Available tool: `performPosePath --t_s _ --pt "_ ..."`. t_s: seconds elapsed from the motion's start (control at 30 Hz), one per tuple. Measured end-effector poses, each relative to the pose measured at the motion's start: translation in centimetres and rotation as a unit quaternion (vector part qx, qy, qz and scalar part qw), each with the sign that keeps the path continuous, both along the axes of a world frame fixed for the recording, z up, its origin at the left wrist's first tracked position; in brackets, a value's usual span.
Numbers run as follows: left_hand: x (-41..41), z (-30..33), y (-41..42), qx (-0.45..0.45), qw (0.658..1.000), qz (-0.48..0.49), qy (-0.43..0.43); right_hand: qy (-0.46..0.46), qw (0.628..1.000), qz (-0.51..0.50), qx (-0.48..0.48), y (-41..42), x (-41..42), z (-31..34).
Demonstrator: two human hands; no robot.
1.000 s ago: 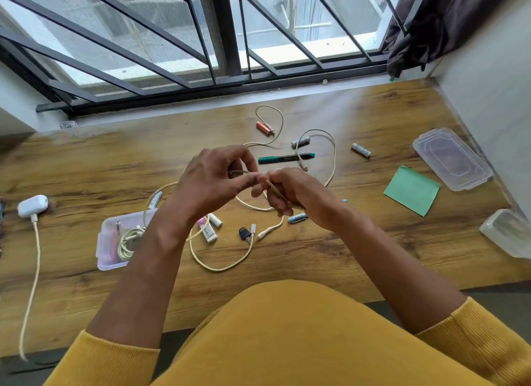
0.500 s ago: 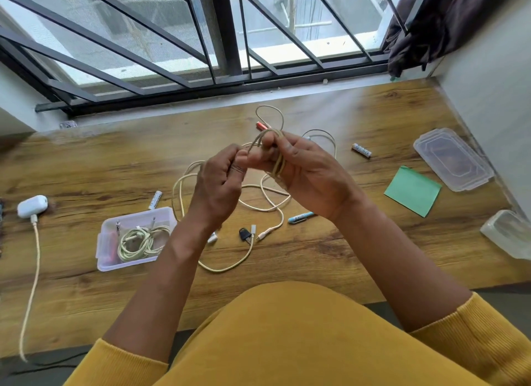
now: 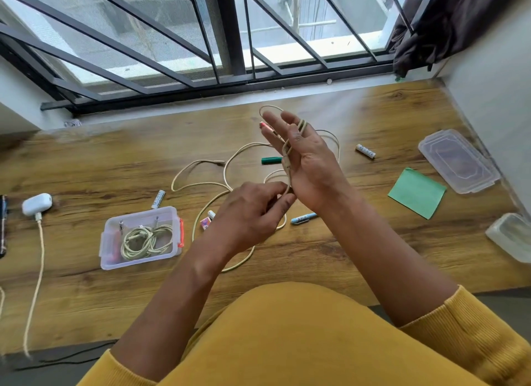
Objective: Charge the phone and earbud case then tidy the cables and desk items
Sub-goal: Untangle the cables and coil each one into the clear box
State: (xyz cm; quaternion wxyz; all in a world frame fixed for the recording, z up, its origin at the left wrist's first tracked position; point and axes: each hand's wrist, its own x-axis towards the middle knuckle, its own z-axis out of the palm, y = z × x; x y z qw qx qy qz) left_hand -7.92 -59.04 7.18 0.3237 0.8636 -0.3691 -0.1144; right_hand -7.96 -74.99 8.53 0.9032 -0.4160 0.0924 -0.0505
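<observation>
A long beige cable [image 3: 201,184] lies in loose loops on the wooden desk [image 3: 344,256]. My right hand [image 3: 307,158] is raised with straight fingers, and the cable is wound round its fingers and down its palm. My left hand [image 3: 253,213] pinches the cable just below the right palm. A clear plastic box [image 3: 112,239] at the left holds another coiled cable [image 3: 146,240]. The white earbud case [image 3: 36,204] sits at the far left with a cable [image 3: 36,285] plugged in. The phone's edge [image 3: 3,224] shows at the frame's left border.
Batteries [image 3: 365,151] [image 3: 158,199], a green marker [image 3: 271,160], a blue pen [image 3: 303,218] and a small eraser [image 3: 207,221] are scattered on the desk. A green sticky pad [image 3: 416,192], a clear lid [image 3: 459,160] and another clear box [image 3: 511,236] sit at the right. A window grille runs behind.
My right hand has opened and risen with the cable looped over its fingers. My left hand moved down to the right palm's base, pulling cable along. Slack on the desk has shifted.
</observation>
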Motion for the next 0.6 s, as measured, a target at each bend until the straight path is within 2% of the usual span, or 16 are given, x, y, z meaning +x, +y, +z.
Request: performPosePath --t_s 0.27,0.6 --pt "2.0 1.4 0.9 -0.030 0.999 -0.010 -0.019 0.032 0.986 -0.006 -0.164 0.5 -1.2 -0.8" --pt "5.0 2.8 3.1 -0.052 0.998 0.029 -0.012 0.021 0.945 0.150 -0.289 0.6 -2.1 -1.1"
